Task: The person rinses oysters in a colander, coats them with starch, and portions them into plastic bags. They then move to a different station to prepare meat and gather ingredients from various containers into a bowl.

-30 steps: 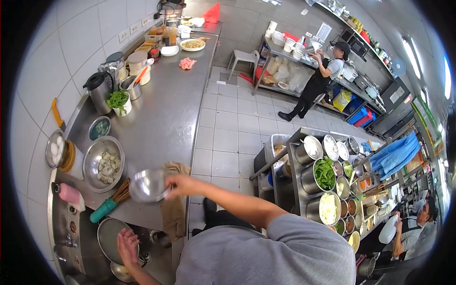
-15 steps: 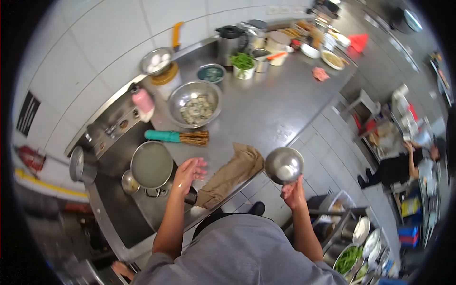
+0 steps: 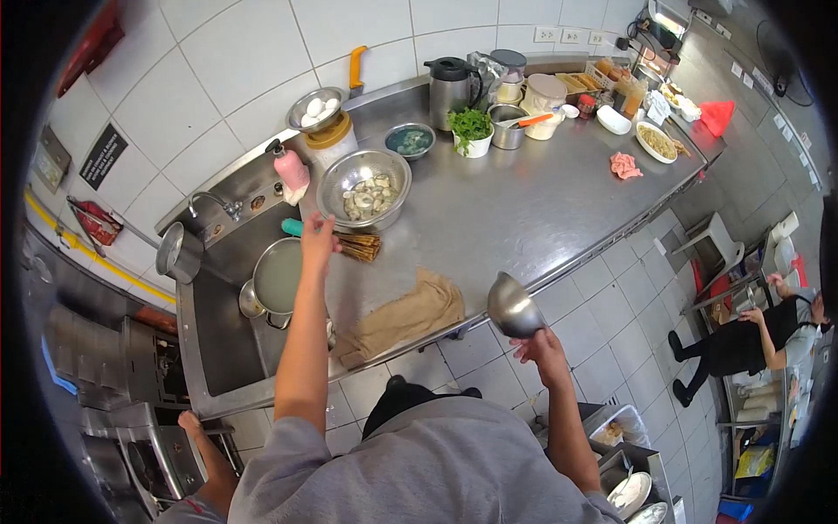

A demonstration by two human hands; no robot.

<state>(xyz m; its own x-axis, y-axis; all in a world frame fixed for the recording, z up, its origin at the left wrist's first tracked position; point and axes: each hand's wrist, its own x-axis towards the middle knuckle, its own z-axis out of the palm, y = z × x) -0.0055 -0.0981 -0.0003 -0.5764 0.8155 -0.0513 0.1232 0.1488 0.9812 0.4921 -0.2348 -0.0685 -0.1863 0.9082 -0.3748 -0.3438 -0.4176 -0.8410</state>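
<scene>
Metal bowl (image 3: 515,307): small, round and shiny, it is gripped in the person's right hand (image 3: 541,351), out past the near edge of the steel counter (image 3: 532,205) and above the tiled floor. The bowl lies directly beyond the right fingers, on their far side, leaning slightly left. Being round, it has no long axis; it is tilted rather than level, and which way its opening faces is hard to tell. The fingers are closed on its near rim, with the palm partly turned up. The right forearm comes up from the near right, elbow bent and held out from the body.

The left hand (image 3: 320,244) is well apart from the bowl, to its left and farther away, over the counter. That arm is stretched almost straight out. Its fingers are bent and slightly parted, with nothing visible in them. Just beneath is a brush (image 3: 360,248) of stiff brown bristles with a green handle, its long axis running left to right; whether the fingers touch it cannot be told. Just beyond, on the far right of this hand, sits a colander (image 3: 345,168) holding pale, wet pieces of food. Between the two hands, a crumpled brown cloth (image 3: 406,313) lies along the counter's near edge.
</scene>
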